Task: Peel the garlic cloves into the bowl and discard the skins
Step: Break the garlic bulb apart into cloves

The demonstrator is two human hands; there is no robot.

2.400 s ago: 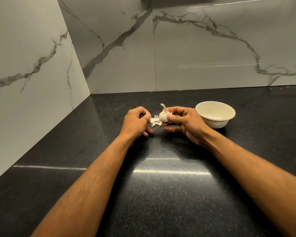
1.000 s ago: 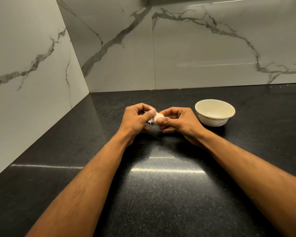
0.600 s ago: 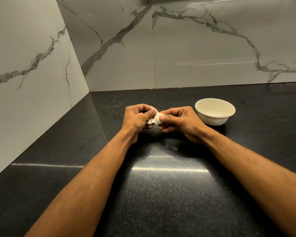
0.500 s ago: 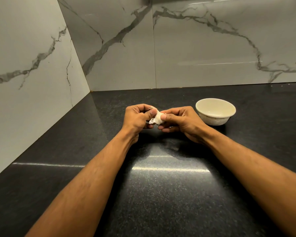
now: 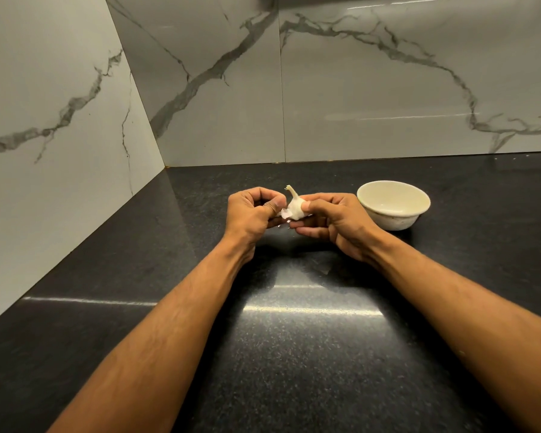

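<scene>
I've got both hands up over the counter [image 5: 294, 354], which is black speckled stone, glossy, w/ a bright streak of light reflected across it. Walls behind and to the left are pale marble-look tile w/ grey veins.

The garlic bulb [image 5: 295, 208] is white, papery, roundish, w/ a thin curved stalk poking up. It sits between the two hands, above the counter, to the left of the bowl and apart from it. My right hand [image 5: 334, 223] grips it: thumb pressed on the near side, fingers curled underneath. My left hand [image 5: 253, 214] has fingers curled in, thumb and forefinger pinching a flake of loose skin [image 5: 283, 213] at the bulb's left side. The skin looks thin, crinkled, whitish.

The bowl [image 5: 393, 204] is round, cream, smooth, prob. ceramic or plastic, can't tell which. It stands on the counter just right of my right hand. Inside I see nothing but its bare base; no cloves in it.

Vs. half a sec ago: the bulb has turned so the stalk now shows sticking up, where before it was tucked between the fingertips. Hands are about where they were; the bowl hasn't moved.
</scene>
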